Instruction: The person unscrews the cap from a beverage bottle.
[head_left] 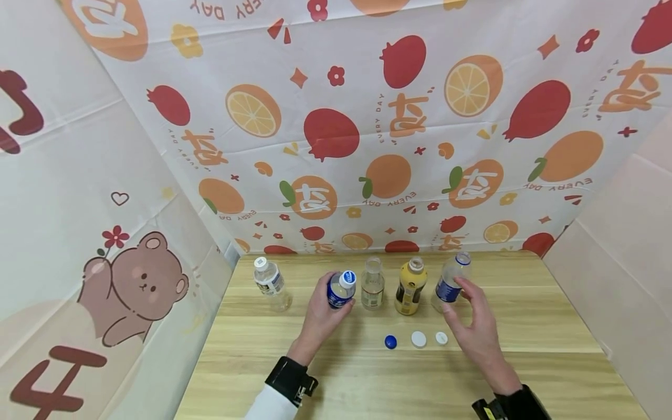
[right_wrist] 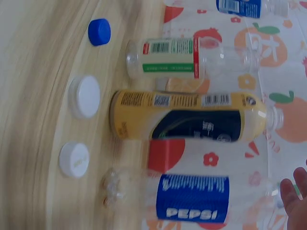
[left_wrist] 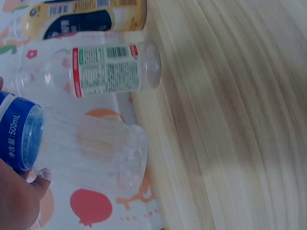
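Note:
My left hand [head_left: 322, 312] holds a clear plastic bottle with a blue label [head_left: 338, 299] and a white-and-blue cap. In the left wrist view its fingers wrap the label [left_wrist: 17, 129]; whether the base touches the table cannot be told. On the right, my right hand [head_left: 475, 324] is beside a Pepsi bottle [head_left: 447, 290], thumb and fingers apart. The right wrist view shows those fingers [right_wrist: 290, 196] near the neck of the upright Pepsi bottle [right_wrist: 192, 197]; contact is unclear. Between the hands stand an uncapped clear bottle [head_left: 373, 289] and an uncapped yellow bottle [head_left: 409, 290].
A clear bottle with a white cap [head_left: 270, 283] stands at the table's left. In front of the bottles lie a blue cap [head_left: 391, 342], a larger white cap [head_left: 418, 339] and a smaller white cap [head_left: 441, 338]. A fruit-printed cloth [head_left: 336, 175] hangs behind the wooden table [head_left: 399, 391].

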`<state>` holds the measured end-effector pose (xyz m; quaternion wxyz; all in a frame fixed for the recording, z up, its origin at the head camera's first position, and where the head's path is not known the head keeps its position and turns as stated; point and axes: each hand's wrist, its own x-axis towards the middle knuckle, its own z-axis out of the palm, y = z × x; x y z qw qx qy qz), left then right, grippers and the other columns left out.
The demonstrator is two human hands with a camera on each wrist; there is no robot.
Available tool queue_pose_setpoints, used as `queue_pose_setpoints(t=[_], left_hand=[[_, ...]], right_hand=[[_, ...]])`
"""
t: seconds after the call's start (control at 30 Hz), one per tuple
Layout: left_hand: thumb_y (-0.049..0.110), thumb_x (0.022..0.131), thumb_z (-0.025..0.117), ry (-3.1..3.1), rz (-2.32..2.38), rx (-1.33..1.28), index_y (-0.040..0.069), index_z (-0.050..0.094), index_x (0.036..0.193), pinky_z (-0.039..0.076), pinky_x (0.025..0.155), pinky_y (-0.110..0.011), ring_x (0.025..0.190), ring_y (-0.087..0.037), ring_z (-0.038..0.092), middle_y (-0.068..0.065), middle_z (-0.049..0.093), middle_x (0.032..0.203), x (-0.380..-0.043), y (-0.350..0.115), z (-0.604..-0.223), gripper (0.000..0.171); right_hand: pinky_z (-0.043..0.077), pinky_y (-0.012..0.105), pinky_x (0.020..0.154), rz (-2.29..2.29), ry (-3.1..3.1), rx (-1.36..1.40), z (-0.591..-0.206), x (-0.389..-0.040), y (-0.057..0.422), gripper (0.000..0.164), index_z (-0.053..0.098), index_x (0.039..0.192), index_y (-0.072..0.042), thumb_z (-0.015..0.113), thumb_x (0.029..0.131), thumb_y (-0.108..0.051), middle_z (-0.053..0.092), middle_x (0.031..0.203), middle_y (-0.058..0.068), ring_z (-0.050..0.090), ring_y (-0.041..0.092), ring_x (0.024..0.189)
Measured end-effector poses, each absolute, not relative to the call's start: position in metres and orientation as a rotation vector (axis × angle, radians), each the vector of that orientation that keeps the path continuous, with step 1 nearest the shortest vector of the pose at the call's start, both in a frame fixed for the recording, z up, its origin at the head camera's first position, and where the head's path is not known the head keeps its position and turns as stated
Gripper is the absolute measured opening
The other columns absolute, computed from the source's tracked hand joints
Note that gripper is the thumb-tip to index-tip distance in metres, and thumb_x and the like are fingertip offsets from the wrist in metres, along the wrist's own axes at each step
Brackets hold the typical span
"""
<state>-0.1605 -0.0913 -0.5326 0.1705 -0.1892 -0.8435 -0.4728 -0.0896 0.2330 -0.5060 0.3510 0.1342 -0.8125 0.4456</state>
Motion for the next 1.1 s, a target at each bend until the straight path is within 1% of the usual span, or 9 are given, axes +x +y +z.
queue_pose_setpoints(t=[0.1,0.2,0.33,0.47,0.6,0.7,0.87,1.0,1.1], left_hand=[[0.015,0.079,0.089,-2.39,-1.307,-0.575,0.004,0.046,0.143,0.053,0.102,-0.051,0.121,-0.032,0.062,-0.015,0.061,0.134,-0.158,-0.085,-0.533,0.077],[0.014,0.079,0.089,-2.415,-1.272,-0.592,0.005,0.046,0.143,0.055,0.1,-0.05,0.12,-0.031,0.063,-0.013,0.061,0.132,-0.155,-0.08,-0.536,0.078],[0.015,0.077,0.091,-2.457,-1.21,-0.624,0.004,0.047,0.141,0.056,0.098,-0.049,0.116,-0.029,0.064,-0.012,0.062,0.129,-0.151,-0.075,-0.54,0.079],[0.017,0.076,0.091,-2.489,-1.159,-0.665,0.002,0.048,0.141,0.056,0.099,-0.047,0.115,-0.027,0.063,-0.012,0.062,0.128,-0.147,-0.069,-0.542,0.079],[0.02,0.077,0.091,-2.522,-1.123,-0.685,0.004,0.049,0.141,0.054,0.101,-0.045,0.116,-0.026,0.061,-0.011,0.061,0.129,-0.143,-0.065,-0.543,0.078],[0.022,0.078,0.092,-2.536,-1.105,-0.703,0.005,0.05,0.14,0.054,0.101,-0.044,0.116,-0.024,0.061,-0.01,0.062,0.128,-0.142,-0.062,-0.543,0.077],[0.023,0.078,0.092,-2.543,-1.06,-0.739,0.005,0.05,0.139,0.054,0.101,-0.043,0.116,-0.024,0.06,-0.009,0.062,0.128,-0.141,-0.058,-0.543,0.076],[0.023,0.079,0.091,-2.546,-1.043,-0.773,0.004,0.049,0.139,0.054,0.1,-0.043,0.116,-0.024,0.06,-0.009,0.061,0.129,-0.139,-0.055,-0.545,0.076],[0.024,0.08,0.091,-2.556,-1.039,-0.794,0.004,0.049,0.14,0.054,0.101,-0.041,0.117,-0.023,0.059,-0.009,0.061,0.129,-0.138,-0.053,-0.547,0.076]], right_hand=[[0.037,0.012,0.105,1.153,-2.146,0.347,-0.504,-0.091,0.226,0.068,0.054,0.142,0.004,0.076,0.078,0.012,0.056,0.137,0.026,0.046,0.001,0.13],[0.037,0.013,0.106,1.179,-2.18,0.362,-0.502,-0.093,0.218,0.064,0.055,0.142,0.003,0.074,0.081,0.009,0.057,0.137,0.023,0.047,0.002,0.129],[0.036,0.013,0.106,1.188,-2.217,0.411,-0.5,-0.097,0.206,0.06,0.055,0.141,0.001,0.075,0.085,0.004,0.059,0.137,0.019,0.05,0.006,0.128],[0.04,0.015,0.104,1.188,-2.254,0.463,-0.498,-0.101,0.195,0.058,0.055,0.142,-0.002,0.075,0.088,0.0,0.059,0.138,0.016,0.051,0.009,0.128],[0.042,0.018,0.103,1.164,-2.293,0.505,-0.498,-0.103,0.184,0.054,0.055,0.14,-0.002,0.075,0.09,-0.003,0.059,0.139,0.014,0.054,0.017,0.127],[0.045,0.02,0.103,1.132,-2.312,0.534,-0.499,-0.106,0.178,0.051,0.057,0.138,-0.002,0.076,0.09,-0.005,0.061,0.136,0.012,0.058,0.024,0.124],[0.049,0.022,0.101,1.1,-2.318,0.609,-0.5,-0.111,0.17,0.043,0.062,0.132,-0.004,0.075,0.092,-0.007,0.067,0.129,0.009,0.064,0.026,0.116],[0.056,0.033,0.097,1.079,-2.325,0.645,-0.501,-0.114,0.164,0.04,0.063,0.13,-0.004,0.076,0.092,-0.007,0.069,0.124,0.01,0.067,0.026,0.112],[0.059,0.043,0.091,1.064,-2.358,0.615,-0.502,-0.114,0.159,0.038,0.064,0.128,-0.005,0.077,0.093,-0.011,0.071,0.12,0.008,0.068,0.026,0.109]])
